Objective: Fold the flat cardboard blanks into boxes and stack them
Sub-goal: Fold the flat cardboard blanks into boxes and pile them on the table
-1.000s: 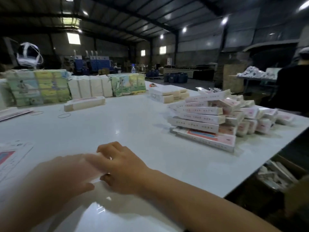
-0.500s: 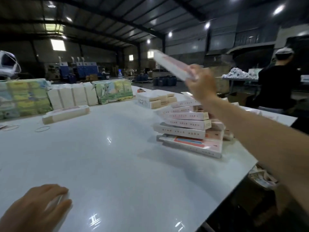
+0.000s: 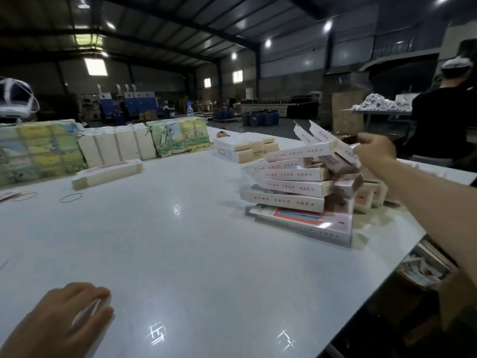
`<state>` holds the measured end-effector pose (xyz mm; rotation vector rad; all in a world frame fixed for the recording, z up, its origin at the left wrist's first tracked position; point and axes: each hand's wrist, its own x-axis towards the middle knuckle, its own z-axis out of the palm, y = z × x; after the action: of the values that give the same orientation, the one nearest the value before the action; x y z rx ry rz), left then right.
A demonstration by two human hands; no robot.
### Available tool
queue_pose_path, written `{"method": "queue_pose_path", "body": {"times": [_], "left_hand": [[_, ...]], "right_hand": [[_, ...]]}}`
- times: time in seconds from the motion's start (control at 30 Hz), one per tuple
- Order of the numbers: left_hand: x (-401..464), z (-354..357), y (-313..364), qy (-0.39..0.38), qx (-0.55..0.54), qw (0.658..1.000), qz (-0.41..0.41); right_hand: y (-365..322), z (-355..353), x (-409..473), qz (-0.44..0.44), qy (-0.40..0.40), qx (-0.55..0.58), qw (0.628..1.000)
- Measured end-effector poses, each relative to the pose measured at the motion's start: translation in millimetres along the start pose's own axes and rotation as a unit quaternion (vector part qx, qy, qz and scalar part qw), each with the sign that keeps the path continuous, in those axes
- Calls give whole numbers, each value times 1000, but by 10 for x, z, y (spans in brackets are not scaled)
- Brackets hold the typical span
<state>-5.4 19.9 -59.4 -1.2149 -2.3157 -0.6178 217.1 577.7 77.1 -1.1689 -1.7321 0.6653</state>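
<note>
Our right hand (image 3: pixel 375 151) is stretched out to the far right, fingers curled round the end of a long white-and-pink folded cardboard box (image 3: pixel 333 144), which sits tilted on top of the leaning stack of matching folded boxes (image 3: pixel 296 187) on the glossy white surface (image 3: pixel 180 241). Our left hand (image 3: pixel 69 313) is down at the near left, fingers and thumb closed round a thin flat white cardboard blank (image 3: pixel 87 310), though it's blurry there. Further off on the left there's a loose rubber band (image 3: pixel 71 197) and a low pile of flat beige cardboard blanks (image 3: pixel 107 174) lying near the bundled packs (image 3: pixel 38 151).
</note>
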Motion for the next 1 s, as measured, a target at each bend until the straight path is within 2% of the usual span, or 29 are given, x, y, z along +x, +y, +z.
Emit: {"method": "queue_pose_path", "body": {"times": [0.1,0.17,0.27,0.37,0.43,0.53,0.6,0.7,0.77,0.87,0.93,1.0], "left_hand": [[81,-74,144,-31,-27,998,-48],[97,-122,235,-37,-39,997,-49],[71,-211,384,-77,-36,993,-85],[37,-217,376,-76,-33,992,-95],[16,-215,376,-64,-39,992,-105],[-25,-207,374,-39,-46,992,-111],[-45,-206,388,-31,-37,992,-114],[-7,-269,361,-43,-55,989,-133],[98,-432,198,-49,-77,978,-190],[268,-828,-315,-48,-70,944,-319],[290,-1110,-747,-53,44,915,-398],[192,-1327,-1142,-87,174,856,-479]], "right_hand": [[-595,-155,-90,-85,91,27,992],[-1109,-126,-439,-198,71,60,976],[-1670,119,-1373,-352,-71,115,926],[-1809,587,-2361,-485,-212,57,846],[-1736,974,-2965,-520,-317,-16,793],[-1519,1420,-3592,-501,-427,-117,743],[-1374,1564,-3751,-501,-439,-120,736],[-1249,1646,-3758,-499,-428,-75,750],[-1224,1674,-3763,-503,-417,-63,755],[-1239,1696,-3794,-500,-402,-47,766],[-1251,1699,-3806,-500,-394,-38,770],[-1254,1700,-3816,-497,-390,-28,775]]}}
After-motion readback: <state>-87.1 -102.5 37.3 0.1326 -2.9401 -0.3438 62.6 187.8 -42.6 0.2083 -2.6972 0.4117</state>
